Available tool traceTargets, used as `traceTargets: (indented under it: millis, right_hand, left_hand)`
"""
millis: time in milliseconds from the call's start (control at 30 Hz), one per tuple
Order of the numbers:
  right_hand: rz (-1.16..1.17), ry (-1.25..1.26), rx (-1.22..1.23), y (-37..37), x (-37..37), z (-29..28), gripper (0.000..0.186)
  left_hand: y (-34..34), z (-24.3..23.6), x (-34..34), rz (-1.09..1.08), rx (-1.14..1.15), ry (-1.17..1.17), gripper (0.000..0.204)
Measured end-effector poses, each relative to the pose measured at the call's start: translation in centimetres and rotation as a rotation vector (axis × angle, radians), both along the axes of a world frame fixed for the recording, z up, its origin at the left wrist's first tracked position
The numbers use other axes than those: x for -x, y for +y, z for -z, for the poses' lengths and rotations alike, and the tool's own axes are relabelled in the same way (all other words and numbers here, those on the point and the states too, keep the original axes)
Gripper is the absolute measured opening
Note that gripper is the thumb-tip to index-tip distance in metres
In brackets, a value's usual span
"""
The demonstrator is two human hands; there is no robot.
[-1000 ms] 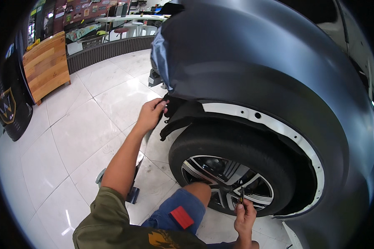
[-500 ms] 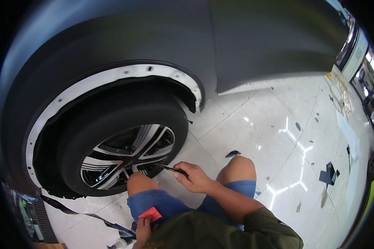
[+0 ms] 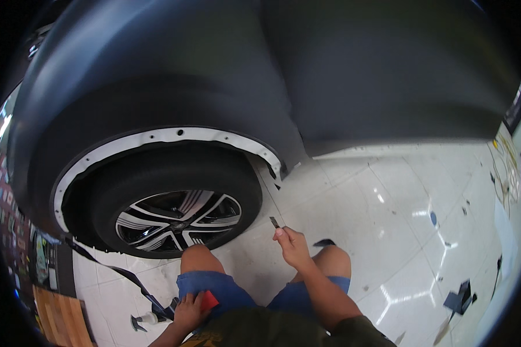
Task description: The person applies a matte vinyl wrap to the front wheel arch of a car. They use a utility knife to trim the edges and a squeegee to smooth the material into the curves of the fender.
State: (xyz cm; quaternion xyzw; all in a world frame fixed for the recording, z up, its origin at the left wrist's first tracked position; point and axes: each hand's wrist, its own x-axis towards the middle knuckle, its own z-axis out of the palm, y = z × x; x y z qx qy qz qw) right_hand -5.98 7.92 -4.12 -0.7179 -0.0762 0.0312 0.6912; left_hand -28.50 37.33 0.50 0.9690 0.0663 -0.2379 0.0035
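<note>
My right hand is closed around a slim cutter knife, its blade pointing up and away from me. It is held over the floor, right of the car's wheel and below a loose-looking corner of dark grey film behind the wheel arch. My left hand rests on my left thigh with its fingers against a flat red squeegee. Matte dark grey covers the fender and door. A white strip with holes lines the wheel arch.
A long black trim strip hangs from the arch's front end towards my left side. Near it lie a spray bottle and a wooden board. Dark film scraps and a pale hose lie on the tiled floor at right.
My right hand with the knife has moved away from the wheel, farther out and to the right; the blade has turned from leftward to upward. The view has shifted. My left hand stays on my thigh.
</note>
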Motion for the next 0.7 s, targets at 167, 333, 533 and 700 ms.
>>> traceTargets:
  millis: [167, 333, 533, 700]
  right_hand:
    - [-0.069, 0.045, -0.078, -0.4, -1.5, 1.6, 0.042]
    - [-0.138, -0.077, 0.024, 1.0, -2.8, 3.4, 0.041]
    - [-0.072, 0.053, -0.074, 3.5, -3.6, 5.1, 0.034]
    - [0.046, 0.406, -0.607, 3.7, -5.8, 5.2, 0.029]
  left_hand:
    - [0.5, 0.4, 2.0, -0.140, 0.228, -0.005, 0.062]
    - [0.8, 0.5, 3.3, -0.147, 0.324, -0.067, 0.062]
    - [-1.8, -2.2, 5.8, -0.223, 0.253, 0.040, 0.075]
    - [-1.9, -3.1, 6.4, -0.195, 0.175, 0.150, 0.085]
